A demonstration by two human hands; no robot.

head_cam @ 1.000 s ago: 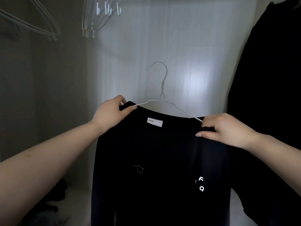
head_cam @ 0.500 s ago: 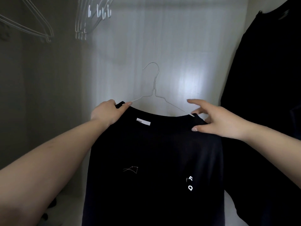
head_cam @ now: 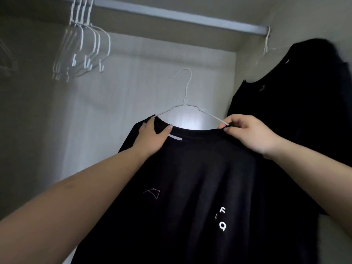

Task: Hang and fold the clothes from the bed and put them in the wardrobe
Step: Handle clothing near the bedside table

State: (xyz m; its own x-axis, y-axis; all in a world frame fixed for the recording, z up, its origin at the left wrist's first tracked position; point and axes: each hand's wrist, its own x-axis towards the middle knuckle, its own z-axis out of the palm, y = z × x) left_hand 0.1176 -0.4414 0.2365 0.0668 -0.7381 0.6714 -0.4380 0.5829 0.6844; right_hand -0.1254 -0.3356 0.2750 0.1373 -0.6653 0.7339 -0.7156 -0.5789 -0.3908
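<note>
A black T-shirt (head_cam: 194, 187) on a white wire hanger (head_cam: 185, 103) is held up inside the wardrobe, below the hanging rail (head_cam: 181, 16), the hanger's hook free and well short of the rail. Left hand (head_cam: 152, 138) grips the shirt's shoulder at the collar, thumb over the neckline beside a white neck label (head_cam: 174, 137). Right hand (head_cam: 251, 134) pinches the opposite collar edge w/ the hanger's wire arm btwn thumb and fingertips. White letters (head_cam: 222, 219) and a thin line graphic (head_cam: 153, 193) mark the shirt's front. On the rail, at its left end, hangs a bunch of bare white hangers (head_cam: 83, 52); at its right end, another dark garment (head_cam: 297, 103) on a hanger, just beside the held shirt.
</note>
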